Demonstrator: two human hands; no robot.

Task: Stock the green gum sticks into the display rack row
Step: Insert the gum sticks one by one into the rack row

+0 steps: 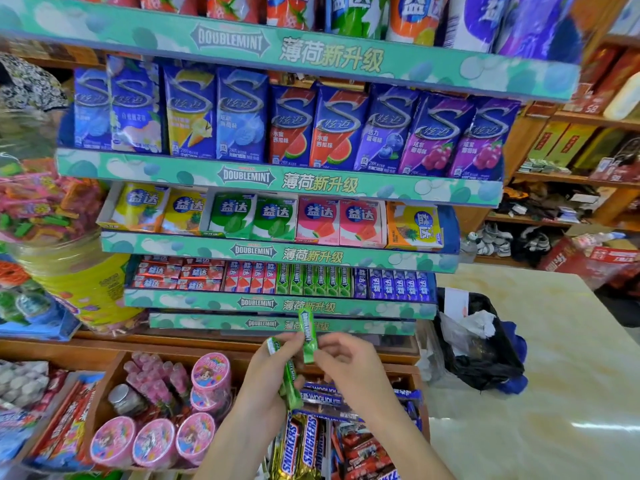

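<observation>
A tiered green display rack [277, 304] stands in front of me. In its fourth row, several green gum sticks [313, 280] stand upright between red and purple packs. My left hand [270, 379] is closed around a bunch of green gum sticks [290, 382] below the rack. My right hand [349, 367] pinches a single green gum stick [308, 336] upright, just in front of the rack's lowest lip. The two hands are close together, nearly touching.
Chocolate bars [301, 441] and pink round tubs [156, 441] fill wooden trays under my hands. A yellow candy jar [79, 278] stands left of the rack. A pale counter [540, 375] with a black bag [481, 344] lies to the right.
</observation>
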